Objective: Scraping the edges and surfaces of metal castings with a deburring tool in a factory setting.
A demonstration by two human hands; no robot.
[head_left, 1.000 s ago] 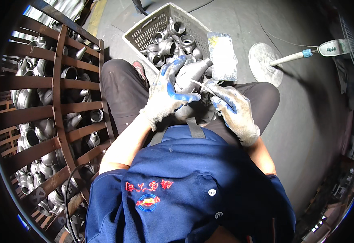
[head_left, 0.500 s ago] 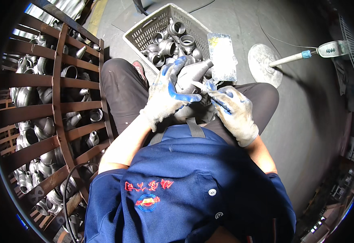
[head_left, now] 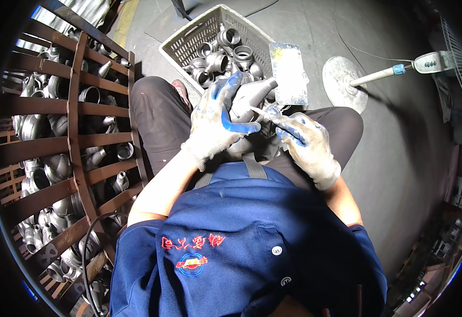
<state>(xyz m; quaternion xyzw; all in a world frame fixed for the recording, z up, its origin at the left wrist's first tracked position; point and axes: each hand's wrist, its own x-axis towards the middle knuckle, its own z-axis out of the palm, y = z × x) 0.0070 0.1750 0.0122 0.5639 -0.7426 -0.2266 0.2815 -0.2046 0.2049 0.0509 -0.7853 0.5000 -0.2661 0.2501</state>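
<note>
Between my knees is a smooth grey metal pipe casting [head_left: 251,99], its narrow end tilted up to the right. My left hand [head_left: 208,124], in a white glove with blue coating, wraps its left side with the thumb reaching across in front. On the other side, my gloved right hand [head_left: 309,145] has its fingers pinched round a thin, pale, pointed tool [head_left: 258,111]. The tool's tip is at the casting's surface; whether it touches cannot be told. Fingers hide most of the tool, and the casting's lower part is in shadow.
Beyond my knees stands a pale plastic crate [head_left: 175,62] holding several similar castings [head_left: 217,63]. A worn whitish board [head_left: 289,74] lies by its right side. A rusty metal cage [head_left: 75,111] full of castings is on the left. A fan base [head_left: 342,84] stands right.
My right hand has shifted slightly down and right, its fingers tilting with the pale tool. My left hand and the casting stay almost in place.
</note>
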